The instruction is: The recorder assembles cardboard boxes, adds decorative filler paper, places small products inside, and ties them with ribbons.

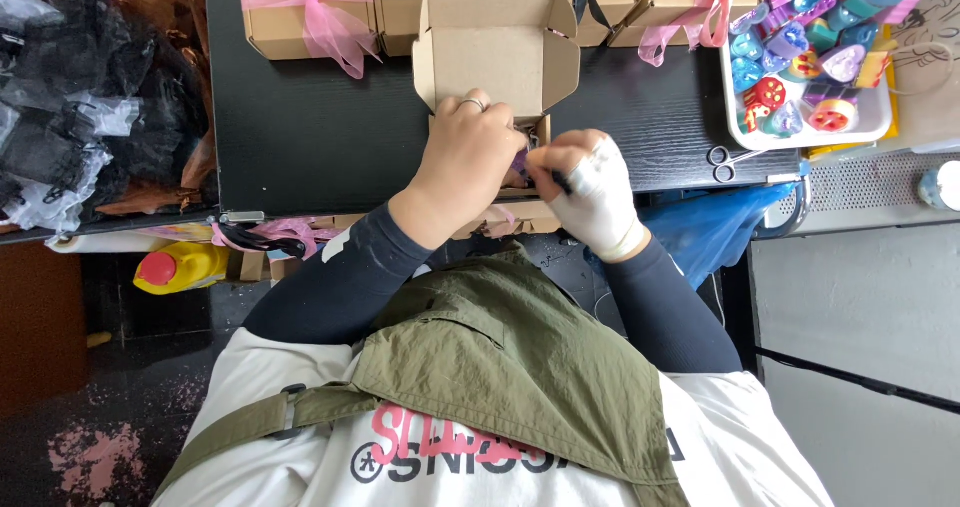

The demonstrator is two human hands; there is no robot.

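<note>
An open brown cardboard box [495,52] stands on the black table [310,127], its lid flap raised toward the far side. My left hand [465,157], with a ring on one finger, rests over the box's near part, fingers curled down into it. My right hand [590,187], wearing a white glove, is pressed against the left hand and pinches a small purple item [520,162] together with a thin dark piece. What lies inside the box is hidden under both hands.
Closed brown boxes tied with pink ribbon [310,12] line the table's far edge. A white tray [870,127] of colourful small items sits at the right, with small scissors [722,162] beside it. Black mesh bags [70,87] lie left; a yellow bottle [180,267] stands below the table.
</note>
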